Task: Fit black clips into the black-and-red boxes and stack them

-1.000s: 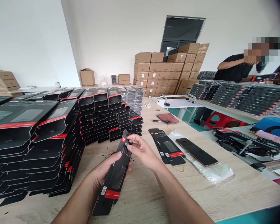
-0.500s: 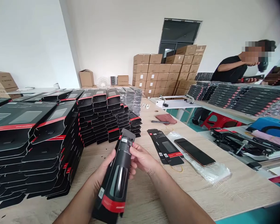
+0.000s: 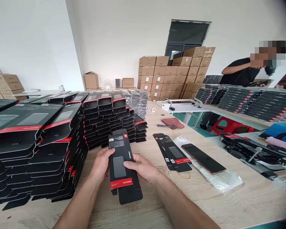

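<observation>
A black box sleeve (image 3: 121, 149) with a red band and a clear window is held between both hands above the table. My left hand (image 3: 103, 161) grips its left edge, thumb on the front face. On its right side, my right hand (image 3: 143, 167) closes round the edge with the thumb beside the window. The end flap at the bottom hangs open. Tall stacks of similar black boxes (image 3: 50, 152) stand to the left and behind. Two flat black sleeves (image 3: 173, 152) lie to the right, next to a dark phone (image 3: 203, 158) on clear plastic (image 3: 225, 179).
A pen (image 3: 166, 126) and a reddish-brown cloth (image 3: 173, 123) lie farther back on the wooden table (image 3: 205, 203). Cardboard cartons (image 3: 166, 74) are piled by the wall. At the right, a person in black (image 3: 240, 71) stands behind more stacks.
The sleeve has been turned and raised, so its windowed face now shows flat toward me. My hands have shifted down its sides. The view has swung slightly left.
</observation>
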Demonstrator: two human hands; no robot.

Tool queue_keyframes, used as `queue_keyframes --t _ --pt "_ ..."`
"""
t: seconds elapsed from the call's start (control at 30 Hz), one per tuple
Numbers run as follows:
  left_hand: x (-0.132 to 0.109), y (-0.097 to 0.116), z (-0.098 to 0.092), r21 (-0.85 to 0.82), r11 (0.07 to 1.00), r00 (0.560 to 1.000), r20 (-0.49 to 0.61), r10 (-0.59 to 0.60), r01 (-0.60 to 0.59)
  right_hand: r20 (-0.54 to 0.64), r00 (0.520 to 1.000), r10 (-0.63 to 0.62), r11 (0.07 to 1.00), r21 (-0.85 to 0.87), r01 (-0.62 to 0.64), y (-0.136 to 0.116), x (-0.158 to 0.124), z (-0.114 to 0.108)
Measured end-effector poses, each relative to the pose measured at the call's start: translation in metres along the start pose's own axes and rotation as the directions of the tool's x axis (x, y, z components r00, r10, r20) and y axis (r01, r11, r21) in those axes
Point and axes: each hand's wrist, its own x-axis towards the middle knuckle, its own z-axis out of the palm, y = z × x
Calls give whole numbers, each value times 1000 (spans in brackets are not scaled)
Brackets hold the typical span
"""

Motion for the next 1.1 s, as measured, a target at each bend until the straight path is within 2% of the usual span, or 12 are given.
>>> queue_keyframes --t 0.03,0.1,0.17,0.23,0.33,0.5,0.7,0.77,0.87,0.97,1.1 --pt "1 0 -1 19 1000 1000 -1 3 -3 -8 1000 2 1000 -24 -2 1 1 -2" --pt "3 -3 -2 114 993 1000 23 15 -18 -122 990 -68 994 -94 56 2 4 -8" --pt "3 -7 -1 239 971 998 55 17 -30 -283 943 -176 976 -177 129 3 7 -16" --pt "2 -10 1 325 945 998 67 15 -36 -369 901 -229 963 -223 154 4 9 -23" --pt "0 -11 3 340 938 997 71 42 -64 -340 919 -201 969 -207 136 3 9 -27" --pt "1 -11 3 302 943 987 120 110 -142 -272 950 -153 984 -132 121 -1 6 -22" --pt "-3 -7 3 196 955 968 155 195 -224 -215 970 -114 991 -97 95 -1 9 -16" --pt "-6 -6 3 150 966 963 205 177 -210 -275 955 -109 989 -126 76 -2 10 -17" --pt "-9 -5 5 116 980 947 299 119 -160 -413 894 -176 977 -181 109 -5 11 -22" --pt "-11 -5 7 97 987 923 374 85 -130 -396 886 -239 965 -201 170 -8 9 -26" --pt "-12 -4 9 78 992 926 372 64 -100 -393 853 -342 932 -261 254 -9 8 -28"
